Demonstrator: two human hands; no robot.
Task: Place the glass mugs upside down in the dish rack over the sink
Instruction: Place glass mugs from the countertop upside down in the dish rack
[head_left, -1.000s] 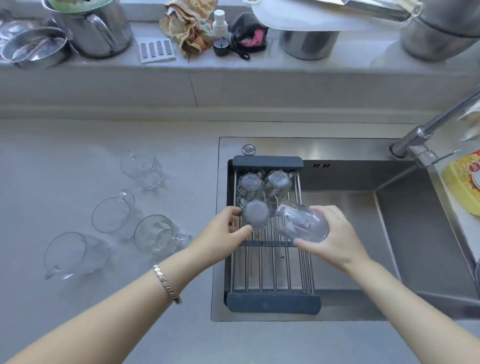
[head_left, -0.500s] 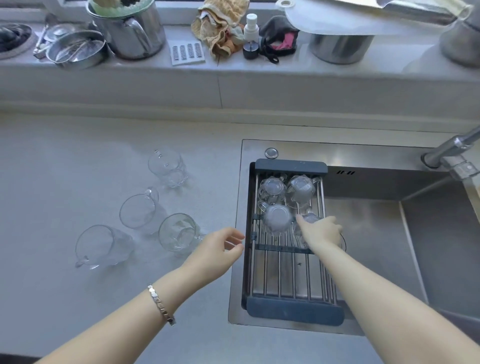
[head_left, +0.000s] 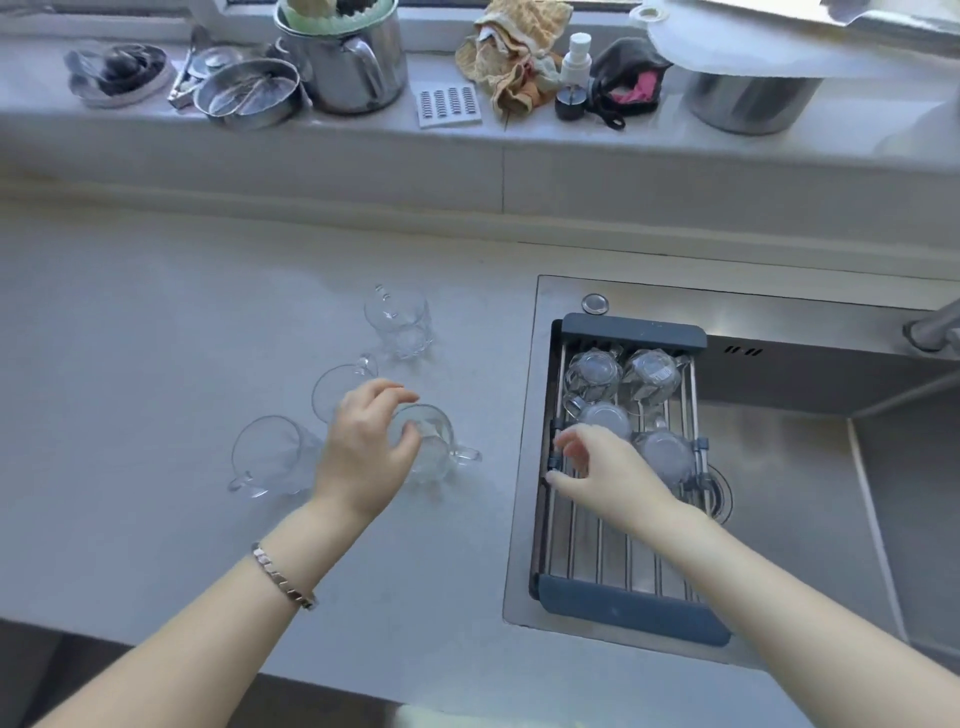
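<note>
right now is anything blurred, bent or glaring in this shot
Head view: the right hand is motion-blurred at the fingers; the ledge bows from wide-angle distortion; daylight glares off the sink rim; the mugs on the counter look faint against it.

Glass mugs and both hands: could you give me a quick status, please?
Left hand closing on a counter mug. Right hand open, empty, over dish rack. Four mugs racked, four on counter. Nothing in the way.

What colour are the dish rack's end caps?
Dark slate blue-grey on the dish rack, metal bars between; clearest in the head view.
</note>
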